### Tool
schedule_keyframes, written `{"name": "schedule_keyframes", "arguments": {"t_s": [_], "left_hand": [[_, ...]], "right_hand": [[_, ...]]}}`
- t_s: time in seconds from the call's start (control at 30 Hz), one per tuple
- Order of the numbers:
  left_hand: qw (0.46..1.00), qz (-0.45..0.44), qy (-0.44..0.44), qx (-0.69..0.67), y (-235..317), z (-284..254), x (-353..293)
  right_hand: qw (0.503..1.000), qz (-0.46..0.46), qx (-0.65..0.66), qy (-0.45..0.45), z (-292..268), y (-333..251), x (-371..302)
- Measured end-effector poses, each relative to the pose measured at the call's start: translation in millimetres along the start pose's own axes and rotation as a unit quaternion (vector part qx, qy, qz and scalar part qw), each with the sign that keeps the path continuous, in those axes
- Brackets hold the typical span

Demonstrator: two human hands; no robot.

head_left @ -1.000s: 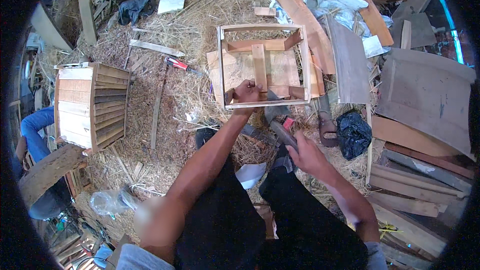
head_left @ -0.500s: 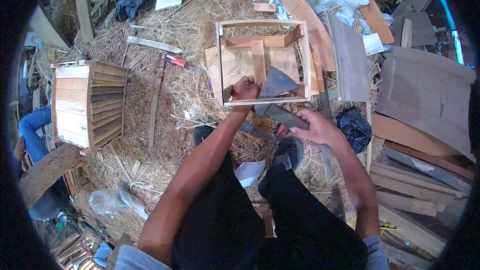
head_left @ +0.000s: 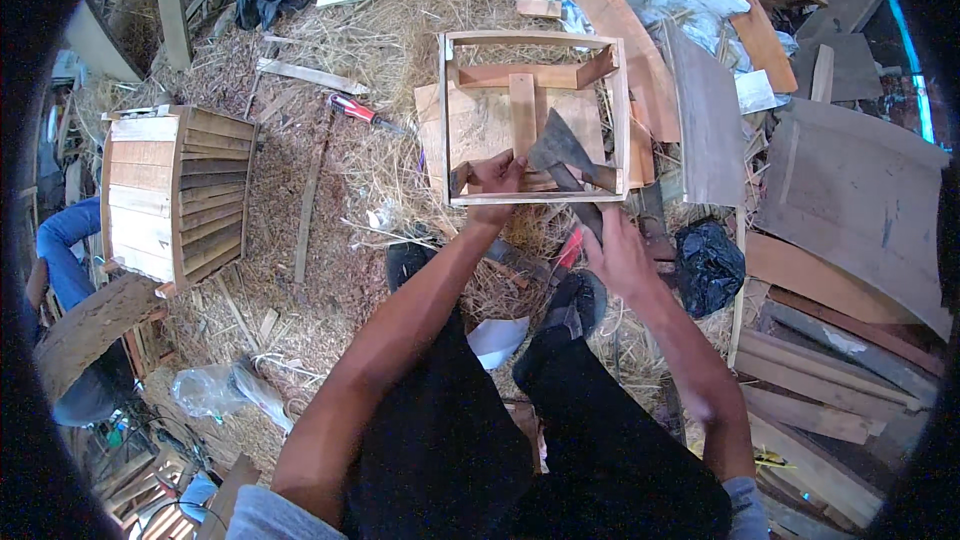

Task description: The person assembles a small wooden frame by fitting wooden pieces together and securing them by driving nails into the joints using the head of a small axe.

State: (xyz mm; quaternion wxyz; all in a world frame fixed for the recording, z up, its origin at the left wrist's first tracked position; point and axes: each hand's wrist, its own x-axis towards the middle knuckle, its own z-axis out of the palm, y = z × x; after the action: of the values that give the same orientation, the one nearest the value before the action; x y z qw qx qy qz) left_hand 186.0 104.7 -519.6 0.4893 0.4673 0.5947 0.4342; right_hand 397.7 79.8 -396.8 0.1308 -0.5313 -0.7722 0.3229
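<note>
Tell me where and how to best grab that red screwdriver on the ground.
Probably by the handle, from above: the screwdriver lies on its side with nothing over its handle, which is thicker than the slim shaft pointing right.

Woodworking workshop: stacked planks (head_left: 825, 374), hatchet (head_left: 560, 147)
</note>
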Motion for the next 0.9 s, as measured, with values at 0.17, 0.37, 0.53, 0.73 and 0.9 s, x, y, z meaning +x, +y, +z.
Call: {"name": "schedule_keyframes", "arguments": {"t_s": [0.17, 0.37, 0.53, 0.73, 0.9], "left_hand": [[0.998, 0.003, 0.059, 0.033, -6.6, 9.7, -6.8], [0.995, -0.018, 0.096, -0.009, -11.1, 23.0, -10.8], [0.986, -0.022, 0.147, -0.077, -29.2, 18.8, -14.2], [0.967, -0.068, 0.086, -0.228, 12.1, 6.2, -13.5], [0.975, -0.009, 0.097, -0.201, 20.1, 10.6, -13.4]], "right_hand": [[0.997, 0.046, -0.043, -0.053, -2.3, -4.2, -7.6], [0.997, 0.064, -0.007, -0.05, -7.0, -12.6, -4.0], [0.998, 0.046, 0.0, -0.031, 0.9, -18.4, 4.1], [0.994, 0.087, -0.027, -0.06, 6.3, -19.8, 6.2], [0.996, 0.074, -0.048, -0.026, 12.7, -26.2, -4.6]]}}
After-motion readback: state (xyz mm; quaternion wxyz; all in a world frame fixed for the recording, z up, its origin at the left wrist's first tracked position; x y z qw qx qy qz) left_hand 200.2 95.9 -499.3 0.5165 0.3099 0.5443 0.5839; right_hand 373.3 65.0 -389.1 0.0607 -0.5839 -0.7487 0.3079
